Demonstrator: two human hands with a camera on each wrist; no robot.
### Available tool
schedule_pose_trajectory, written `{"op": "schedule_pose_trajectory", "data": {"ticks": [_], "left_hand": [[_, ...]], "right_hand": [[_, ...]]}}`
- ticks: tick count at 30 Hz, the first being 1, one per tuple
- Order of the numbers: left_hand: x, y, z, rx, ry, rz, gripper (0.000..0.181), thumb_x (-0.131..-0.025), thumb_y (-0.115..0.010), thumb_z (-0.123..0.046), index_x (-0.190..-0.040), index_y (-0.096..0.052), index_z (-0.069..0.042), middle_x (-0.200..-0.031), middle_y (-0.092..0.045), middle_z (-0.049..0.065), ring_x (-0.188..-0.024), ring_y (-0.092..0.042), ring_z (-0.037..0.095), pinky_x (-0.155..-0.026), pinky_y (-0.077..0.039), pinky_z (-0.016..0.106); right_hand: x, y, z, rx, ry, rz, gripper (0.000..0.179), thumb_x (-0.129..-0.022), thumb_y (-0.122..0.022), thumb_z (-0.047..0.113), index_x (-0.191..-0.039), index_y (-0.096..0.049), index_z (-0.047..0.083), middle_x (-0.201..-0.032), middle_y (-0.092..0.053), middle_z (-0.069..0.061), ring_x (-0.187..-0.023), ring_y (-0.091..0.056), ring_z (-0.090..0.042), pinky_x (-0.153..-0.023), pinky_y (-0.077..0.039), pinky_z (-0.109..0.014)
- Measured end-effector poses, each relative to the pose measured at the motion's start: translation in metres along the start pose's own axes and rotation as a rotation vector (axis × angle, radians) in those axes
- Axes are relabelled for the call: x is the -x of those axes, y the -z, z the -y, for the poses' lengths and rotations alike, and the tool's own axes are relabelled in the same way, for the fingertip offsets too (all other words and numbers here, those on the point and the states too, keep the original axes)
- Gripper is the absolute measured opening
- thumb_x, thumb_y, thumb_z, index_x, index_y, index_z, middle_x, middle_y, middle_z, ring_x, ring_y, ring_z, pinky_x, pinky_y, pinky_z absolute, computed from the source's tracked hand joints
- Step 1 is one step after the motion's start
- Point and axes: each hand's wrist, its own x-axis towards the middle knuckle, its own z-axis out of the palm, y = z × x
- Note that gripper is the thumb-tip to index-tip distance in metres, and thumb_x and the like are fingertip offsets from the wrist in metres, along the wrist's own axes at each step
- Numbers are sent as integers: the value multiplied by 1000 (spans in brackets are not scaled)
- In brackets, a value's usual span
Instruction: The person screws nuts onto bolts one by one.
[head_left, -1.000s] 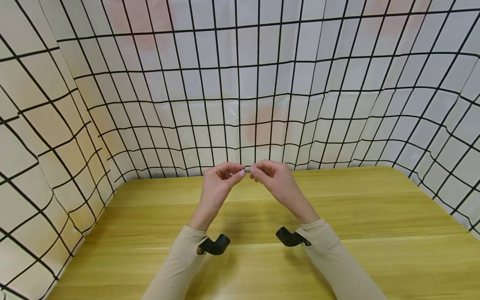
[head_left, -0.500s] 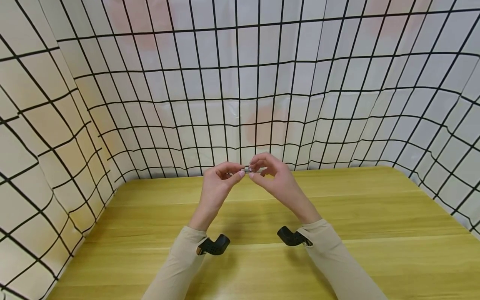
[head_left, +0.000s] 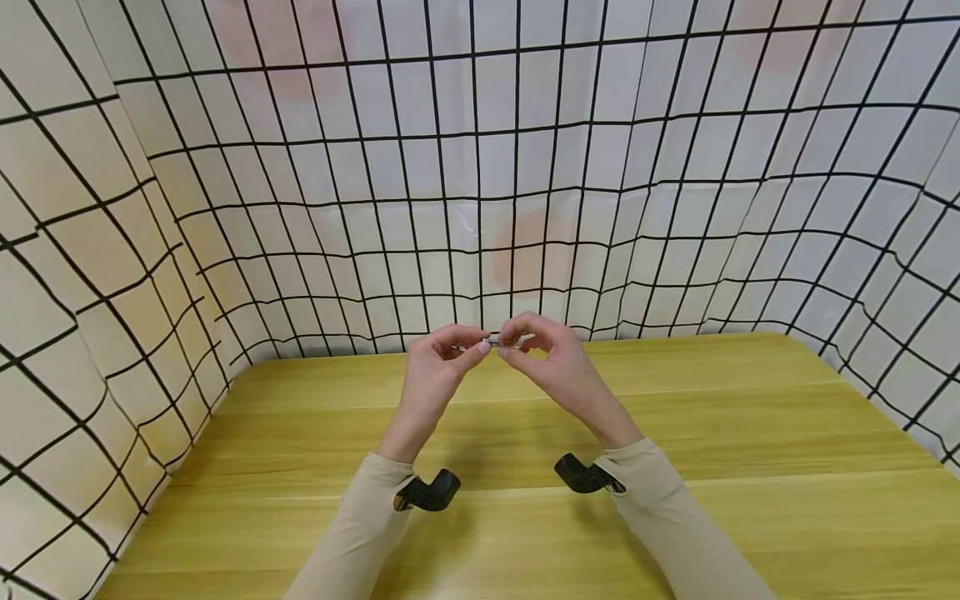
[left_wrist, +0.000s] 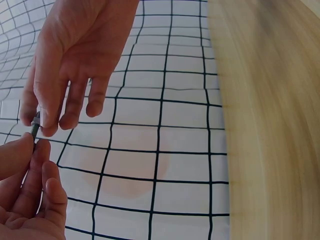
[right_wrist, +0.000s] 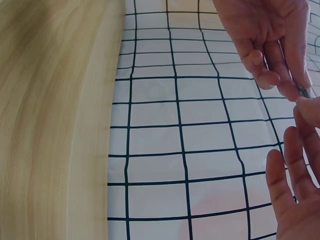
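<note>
Between the fingertips of both hands is a small threaded metal bolt [head_left: 494,341], held above the far edge of the table. My left hand [head_left: 441,354] pinches one end between thumb and index finger. From the other side, my right hand [head_left: 551,346] has its thumb and index finger around a small nut [left_wrist: 36,120] on the bolt; the fingertips partly hide it. Threads show on the bolt [right_wrist: 305,93] in the right wrist view. The other fingers of the right hand [right_wrist: 300,175] are spread loosely.
The light wooden table [head_left: 480,533] spans the space under the forearms. Behind it and at both sides hangs a white sheet [head_left: 450,167] with a black grid. A black wrist camera [head_left: 431,490] sticks out of the left sleeve, another black camera [head_left: 581,473] out of the right.
The right thumb and index finger spread apart around the nut, then came closer together again, with the index finger lower now. The left hand has stayed still.
</note>
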Motion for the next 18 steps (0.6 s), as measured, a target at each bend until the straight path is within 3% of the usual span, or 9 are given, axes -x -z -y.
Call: {"op": "schedule_pose_trajectory", "data": {"ticks": [6,11,18], "left_hand": [[0,0,0,-3,-3,3,10,-90,-74,-14,-98,-76,-9,-95,-71,1,-74,-56,20,-65,-42,31],[0,1,0,-6,-5,5,10,-90,-74,-16,-98,-76,-10,-94,-71,1,-75,-56,21,-66,-42,31],[0,0,0,-11,3,6,11,-90,-74,-16,-99,-76,-9,-93,-71,1,-72,-55,21,-63,-40,30]], "right_hand": [[1,0,1,4,-37,-20,12,-94,-66,3,-106,-65,3,-101,-63,-8,-95,-56,-19,-87,-44,-44],[1,0,1,9,-92,-25,13,-95,-66,8,-107,-67,5,-99,-63,-7,-93,-57,-26,-81,-45,-45],[-1,-1,-29,29,-160,-34,14,-97,-66,21,-107,-70,12,-103,-67,-2,-98,-57,-30,-82,-44,-48]]}}
